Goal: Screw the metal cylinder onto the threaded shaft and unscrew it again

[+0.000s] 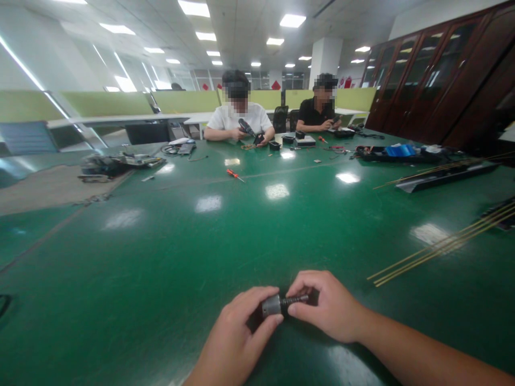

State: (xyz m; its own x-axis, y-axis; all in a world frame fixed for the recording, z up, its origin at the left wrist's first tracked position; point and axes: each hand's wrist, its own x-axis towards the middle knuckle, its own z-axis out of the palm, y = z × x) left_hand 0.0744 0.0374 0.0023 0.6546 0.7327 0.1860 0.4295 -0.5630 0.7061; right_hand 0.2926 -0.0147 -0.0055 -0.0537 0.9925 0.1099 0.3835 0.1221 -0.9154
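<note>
Close to me, low in the head view, is a short grey metal cylinder (272,305) with a small hole in its side. A dark ridged shaft (293,302), much like a drill bit, points right from its end. My left hand (241,327) is closed round the cylinder, thumb on the near side and fingers on the far side. My right hand (328,305) pinches the shaft between thumb and fingers. The fingers partly cover both parts, so how they join is hard to make out.
An orange-handled screwdriver (233,173) lies mid-table on the green tabletop (169,257). Long thin brass-coloured rods (438,247) lie at right. A black tray with blue material (402,152) stands behind them. Across the table sit two people, one holding a power drill (246,127).
</note>
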